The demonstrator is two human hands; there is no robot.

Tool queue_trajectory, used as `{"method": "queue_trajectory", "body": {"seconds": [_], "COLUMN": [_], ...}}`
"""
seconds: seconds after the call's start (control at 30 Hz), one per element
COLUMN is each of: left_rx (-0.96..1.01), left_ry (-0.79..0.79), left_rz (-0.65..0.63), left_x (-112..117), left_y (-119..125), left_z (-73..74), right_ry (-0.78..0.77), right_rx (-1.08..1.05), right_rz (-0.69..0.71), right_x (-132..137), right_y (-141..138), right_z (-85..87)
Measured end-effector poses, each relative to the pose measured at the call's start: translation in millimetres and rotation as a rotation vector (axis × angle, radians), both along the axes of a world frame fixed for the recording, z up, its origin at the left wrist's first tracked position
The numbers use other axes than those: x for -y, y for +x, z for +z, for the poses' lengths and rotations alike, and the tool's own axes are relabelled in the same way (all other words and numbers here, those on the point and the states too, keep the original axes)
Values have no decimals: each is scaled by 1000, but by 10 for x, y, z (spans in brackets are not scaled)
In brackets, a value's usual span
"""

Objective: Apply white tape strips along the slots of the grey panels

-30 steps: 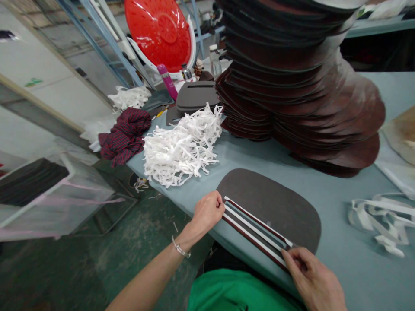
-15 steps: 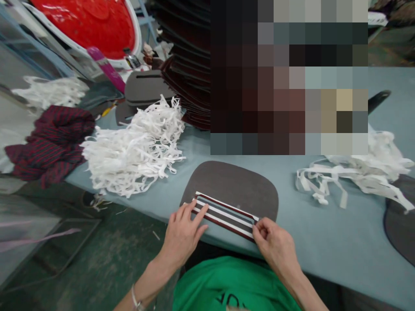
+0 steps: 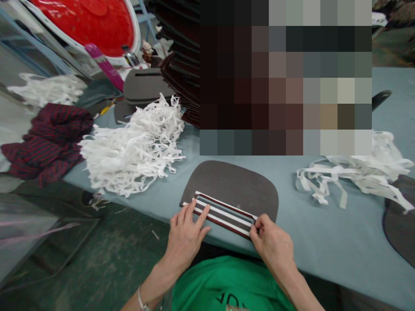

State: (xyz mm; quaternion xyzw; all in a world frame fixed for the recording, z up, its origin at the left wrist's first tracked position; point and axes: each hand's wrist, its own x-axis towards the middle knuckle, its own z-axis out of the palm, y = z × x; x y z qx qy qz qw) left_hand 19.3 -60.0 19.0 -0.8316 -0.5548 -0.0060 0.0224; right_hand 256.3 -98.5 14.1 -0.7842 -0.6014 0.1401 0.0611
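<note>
A dark grey rounded panel (image 3: pixel 233 181) lies flat on the table in front of me. Near its close edge is a long slot with dark red borders, and white strips (image 3: pixel 223 213) run along it. My left hand (image 3: pixel 187 233) rests over the slot's left end, fingers spread and fingertips touching the strips. At the right end, my right hand (image 3: pixel 274 244) has thumb and forefinger pinched together by the strip ends; what lies between them is hidden.
A heap of white strips (image 3: pixel 132 151) lies left of the panel, more loose strips (image 3: pixel 372 160) to the right. Another dark panel (image 3: pixel 402 220) sits at the right edge. Behind stands a tall stack of dark pieces (image 3: pixel 184 65); a striped cloth (image 3: pixel 55 138) is far left. A pixelated block hides the back middle.
My right hand has shifted slightly left and up along the slot's right end. My left hand stays nearly in place on the strips. The panel has not visibly moved.
</note>
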Motion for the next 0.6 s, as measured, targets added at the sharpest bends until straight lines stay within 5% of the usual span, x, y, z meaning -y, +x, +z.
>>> {"method": "queue_trajectory", "body": {"seconds": [0.27, 0.47, 0.6], "left_rx": [118, 214, 256], "left_ry": [19, 90, 226], "left_rz": [-30, -26, -113], "left_x": [-299, -430, -501], "left_y": [164, 236, 95], "left_z": [5, -45, -211], "right_ry": [289, 288, 240], "right_rx": [75, 89, 37], "right_rz": [481, 486, 445], "right_x": [-226, -323, -422], "right_y": [-163, -126, -26], "right_z": [20, -164, -115]}}
